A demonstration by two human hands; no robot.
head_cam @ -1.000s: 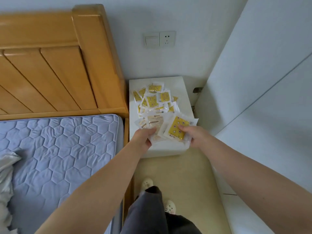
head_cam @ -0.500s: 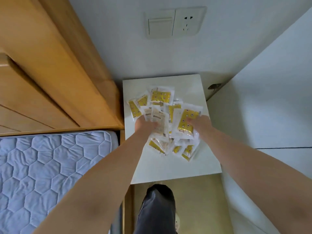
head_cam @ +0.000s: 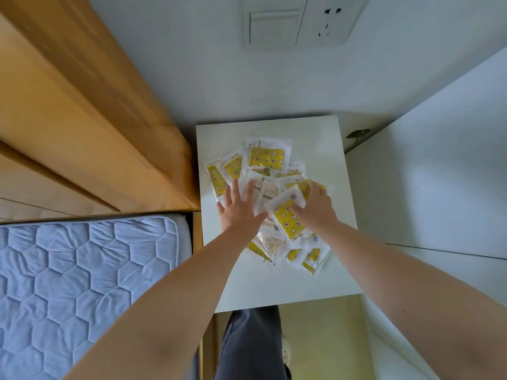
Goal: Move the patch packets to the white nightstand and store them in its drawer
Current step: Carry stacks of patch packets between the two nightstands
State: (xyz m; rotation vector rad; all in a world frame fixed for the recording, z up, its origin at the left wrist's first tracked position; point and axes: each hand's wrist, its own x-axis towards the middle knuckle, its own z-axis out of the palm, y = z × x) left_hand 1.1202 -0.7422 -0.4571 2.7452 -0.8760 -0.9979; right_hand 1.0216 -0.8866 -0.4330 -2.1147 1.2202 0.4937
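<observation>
The left hand (head_cam: 238, 212) and the right hand (head_cam: 315, 209) are bare. The left forearm (head_cam: 170, 297) and the right forearm (head_cam: 397, 270) are uncovered as far as the view reaches. Lower down, dark grey trousers (head_cam: 252, 344) cover one leg, and a pale cream shoe (head_cam: 286, 352) shows only partly.
</observation>
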